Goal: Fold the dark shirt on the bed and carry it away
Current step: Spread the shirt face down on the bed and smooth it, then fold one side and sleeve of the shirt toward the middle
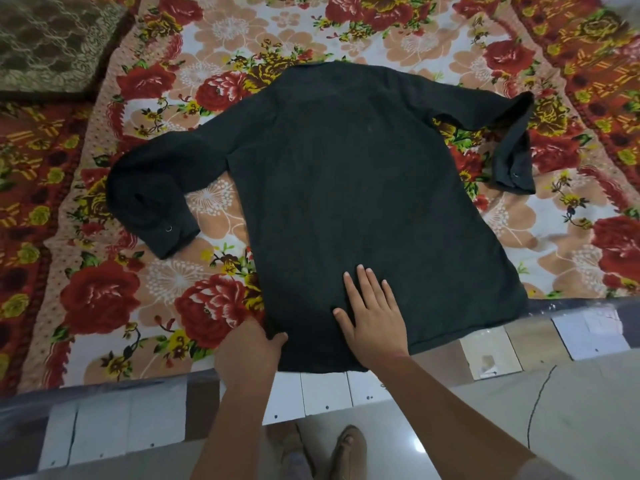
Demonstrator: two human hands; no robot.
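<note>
The dark shirt point(346, 174) lies spread flat, back side up, on the flowered bed cover point(194, 57), collar at the far end and hem hanging slightly over the near bed edge. Both long sleeves bend back toward me, the left cuff point(173, 233) and the right cuff point(512, 168) each showing a snap. My left hand point(254, 344) pinches the shirt's near left hem corner, fingers tucked under the cloth. My right hand point(372, 310) rests flat on the lower back of the shirt, fingers spread.
A dark patterned cushion point(52, 43) sits at the far left corner of the bed. The bed's near edge point(104, 393) runs across the lower frame, with pale floor tiles point(571, 410) and a thin cord point(536, 403) below. My feet point(325, 452) stand by the bed.
</note>
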